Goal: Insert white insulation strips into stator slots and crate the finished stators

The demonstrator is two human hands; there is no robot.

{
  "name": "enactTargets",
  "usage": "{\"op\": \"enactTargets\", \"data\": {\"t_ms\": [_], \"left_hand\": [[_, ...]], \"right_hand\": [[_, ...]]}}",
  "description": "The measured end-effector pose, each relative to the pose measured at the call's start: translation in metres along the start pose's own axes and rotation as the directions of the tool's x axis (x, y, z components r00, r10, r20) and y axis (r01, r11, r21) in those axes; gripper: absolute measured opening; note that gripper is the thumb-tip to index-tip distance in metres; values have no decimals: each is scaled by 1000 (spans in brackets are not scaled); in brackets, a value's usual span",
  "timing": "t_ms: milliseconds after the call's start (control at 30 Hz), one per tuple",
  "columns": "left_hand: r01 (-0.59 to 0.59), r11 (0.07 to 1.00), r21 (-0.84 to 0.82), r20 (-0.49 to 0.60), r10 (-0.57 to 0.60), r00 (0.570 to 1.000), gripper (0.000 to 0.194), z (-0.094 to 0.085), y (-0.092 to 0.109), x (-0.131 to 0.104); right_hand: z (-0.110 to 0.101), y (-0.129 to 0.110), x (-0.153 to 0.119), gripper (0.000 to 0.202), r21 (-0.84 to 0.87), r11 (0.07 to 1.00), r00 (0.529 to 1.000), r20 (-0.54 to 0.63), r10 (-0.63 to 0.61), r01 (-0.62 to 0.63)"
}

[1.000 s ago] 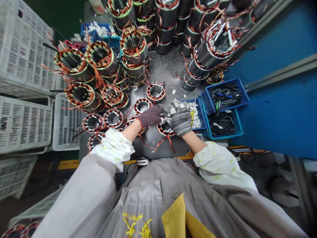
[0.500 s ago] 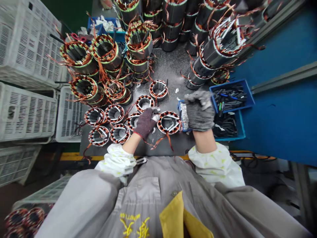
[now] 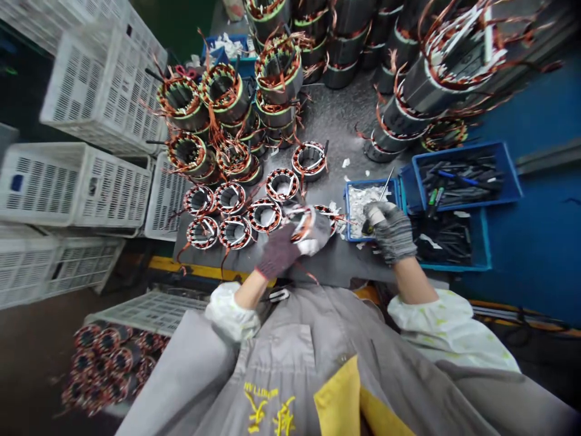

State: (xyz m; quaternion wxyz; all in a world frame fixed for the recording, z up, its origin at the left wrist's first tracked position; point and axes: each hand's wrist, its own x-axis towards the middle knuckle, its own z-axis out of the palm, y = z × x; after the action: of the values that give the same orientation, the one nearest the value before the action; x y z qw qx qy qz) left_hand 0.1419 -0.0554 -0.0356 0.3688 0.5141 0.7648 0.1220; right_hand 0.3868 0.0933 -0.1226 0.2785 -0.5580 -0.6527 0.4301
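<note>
Left hand: in the head view, just below the middle of the frame, the maroon-gloved left hand (image 3: 282, 245) is closed, gripping a copper-wound ring (image 3: 302, 222) that is blurred and looks tilted
Right hand: right of centre, the grey-gloved right hand (image 3: 393, 233) has its fingers wrapped around a screwdriver (image 3: 368, 228); how firmly they press is hidden
Screwdriver: its long axis slants over the scrap box (image 3: 347, 212), handle at lower left, metal shaft at upper right, so the shaft points away from the gripped ring
Ring to screwdriver: the gripped ring lies to the picture-left of the right hand, with the box's left edge between them; the right hand is much the nearer to the screwdriver
Second ring: another one (image 3: 334, 224) shows on the worktop (image 3: 333, 115), partly hidden behind the left hand
White scraps: they fill the box (image 3: 363, 197), with a few strewn around it
Black sticks: two boxes right of centre hold them, the upper blue tray (image 3: 472, 203) and a lower one
Tall stacks: wound cylinders (image 3: 279, 100) stand across the top of the frame
</note>
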Motion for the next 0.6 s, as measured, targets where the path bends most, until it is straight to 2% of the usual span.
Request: {"op": "enactTargets", "data": {"t_ms": [67,100,133,200,267,300,400,467,500,533,567,600], "left_hand": [[113,992,-55,-63,-116,991,45,0,-24,-24],[165,986,-19,-79,-166,983,45,5,-36,-33],[207,977,52,-85,-203,976,44,13,-47,-38],[249,934,255,-58,-242,969,42,33,-64,-40],[236,868,437,-23,-252,968,37,51,-74,-35],[222,841,493,-13,-248,969,34,56,-76,-32],[194,814,547,-16,-222,975,36,52,-74,-27],[190,821,538,-42,-199,979,42,36,-65,-23],[174,840,514,-64,-165,984,44,27,-58,-20],[146,867,476,-87,-119,989,45,19,-50,-15],[103,898,428,-101,-66,993,45,14,-41,-8],[50,924,380,-96,-14,995,45,11,-32,2]], "right_hand": [[-5,-4,-5,29,-112,988,992,68,-103,110],[-5,-8,-6,26,-183,964,973,156,-168,195],[-2,-13,-8,27,-252,921,932,285,-222,297],[11,-26,-10,32,-365,795,799,555,-232,484],[31,-39,-10,36,-445,658,684,714,-148,607],[42,-45,-10,38,-483,597,660,744,-106,641],[71,-51,-6,42,-600,465,678,735,-2,651],[84,-47,-3,40,-611,481,685,728,28,629],[87,-42,-2,37,-587,543,692,722,14,601],[87,-36,-2,34,-534,644,714,700,-26,548],[86,-29,-2,33,-447,763,757,649,-82,466],[83,-22,-2,34,-334,870,822,554,-129,362]]}}
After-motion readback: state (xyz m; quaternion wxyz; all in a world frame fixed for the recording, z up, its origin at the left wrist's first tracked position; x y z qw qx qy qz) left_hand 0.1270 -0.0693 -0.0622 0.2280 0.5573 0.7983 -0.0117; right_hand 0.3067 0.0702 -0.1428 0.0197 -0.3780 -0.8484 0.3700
